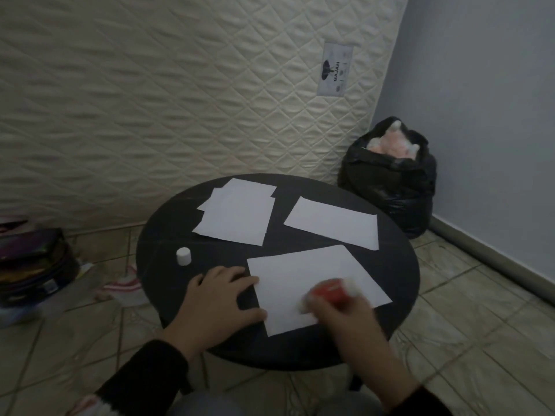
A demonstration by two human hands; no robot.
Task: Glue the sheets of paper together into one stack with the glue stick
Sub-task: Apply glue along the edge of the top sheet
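Paper lay thin and slide-prone near the table edge; the left hand pressed flat on its corner, fingers straight, while the right hand gripped the glue stick (blurred) over it.

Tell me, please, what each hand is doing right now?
Left hand: open, flat on the table.
Right hand: gripping the glue stick.
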